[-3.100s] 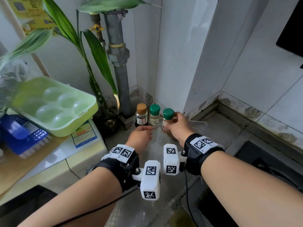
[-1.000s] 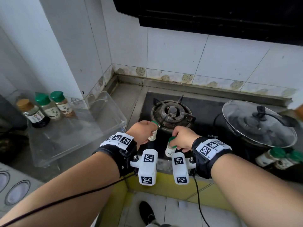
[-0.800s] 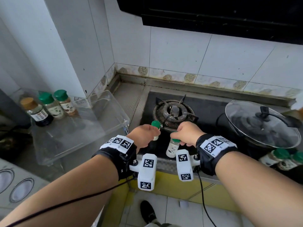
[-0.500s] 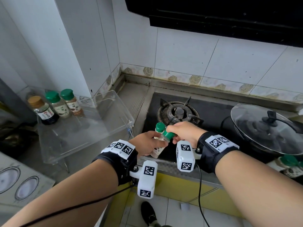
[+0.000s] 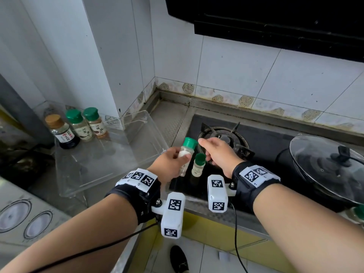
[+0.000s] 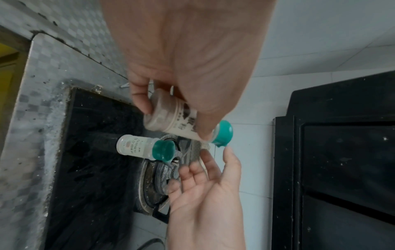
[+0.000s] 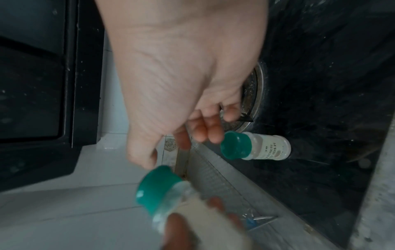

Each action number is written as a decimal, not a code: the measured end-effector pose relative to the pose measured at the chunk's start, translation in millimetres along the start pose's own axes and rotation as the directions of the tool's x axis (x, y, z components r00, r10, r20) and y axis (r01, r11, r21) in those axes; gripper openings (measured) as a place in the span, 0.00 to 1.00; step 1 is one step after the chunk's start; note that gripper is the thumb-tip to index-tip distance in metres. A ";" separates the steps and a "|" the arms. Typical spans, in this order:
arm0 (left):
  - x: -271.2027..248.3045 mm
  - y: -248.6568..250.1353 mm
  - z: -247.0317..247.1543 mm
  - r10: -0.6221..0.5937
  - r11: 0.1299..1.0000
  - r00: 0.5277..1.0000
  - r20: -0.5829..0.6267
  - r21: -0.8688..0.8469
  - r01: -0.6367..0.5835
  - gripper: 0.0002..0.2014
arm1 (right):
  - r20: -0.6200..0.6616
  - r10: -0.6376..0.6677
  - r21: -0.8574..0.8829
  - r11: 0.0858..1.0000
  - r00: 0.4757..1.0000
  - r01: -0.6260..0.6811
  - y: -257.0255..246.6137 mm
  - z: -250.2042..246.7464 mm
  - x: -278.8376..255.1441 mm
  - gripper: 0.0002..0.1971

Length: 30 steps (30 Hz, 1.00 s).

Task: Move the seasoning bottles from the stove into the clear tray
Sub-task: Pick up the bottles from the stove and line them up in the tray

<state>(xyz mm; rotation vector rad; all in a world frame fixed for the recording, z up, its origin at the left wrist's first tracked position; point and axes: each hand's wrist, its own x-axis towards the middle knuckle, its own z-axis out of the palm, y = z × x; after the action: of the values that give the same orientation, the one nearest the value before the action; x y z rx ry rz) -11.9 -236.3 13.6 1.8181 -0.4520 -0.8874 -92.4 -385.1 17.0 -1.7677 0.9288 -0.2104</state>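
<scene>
My left hand (image 5: 177,157) grips a green-capped seasoning bottle (image 5: 186,154) by its body, tilted, above the stove's left front edge; the left wrist view shows the same held bottle (image 6: 171,118). A smaller green-capped bottle (image 5: 198,166) stands upright on the black stove (image 5: 266,138), also visible as the small bottle (image 7: 256,147). My right hand (image 5: 204,149) hovers just above it with fingers loose and nothing in them. The clear tray (image 5: 88,182) lies to the left and holds three bottles (image 5: 78,127) at its back corner.
A pan under a glass lid (image 5: 325,166) sits on the right burner. Green caps of more bottles (image 5: 358,211) show at the far right edge. The left burner (image 5: 224,136) lies behind my hands. A range hood (image 5: 275,22) hangs overhead.
My right hand has let go of the small bottle, which now stands on the stove. My left hand has lifted its bottle higher and slightly left.
</scene>
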 end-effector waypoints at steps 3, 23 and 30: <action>0.9 0.3 -6.4 0.014 0.990 0.999 -0.052 -0.137 -0.021 0.21 | -0.055 -0.099 -0.221 0.972 0.994 0.084 9.6 2.5 5.1 0.24; 2.0 -9.7 -33.1 0.011 0.956 0.997 -0.074 -0.293 -0.032 0.13 | 0.080 -0.041 -0.223 0.973 0.996 0.058 17.7 14.5 16.2 0.22; -1.7 -8.5 -34.7 -0.030 0.933 0.998 -0.059 -0.359 0.007 0.14 | 0.152 -0.006 0.151 0.988 0.988 -0.017 -13.7 14.7 2.9 0.15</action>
<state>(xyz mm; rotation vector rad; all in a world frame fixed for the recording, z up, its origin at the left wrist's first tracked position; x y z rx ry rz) 12.1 -209.8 13.8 1.5108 -0.2141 -0.8599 -75.7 -374.7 22.0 -1.6165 0.7870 -0.1364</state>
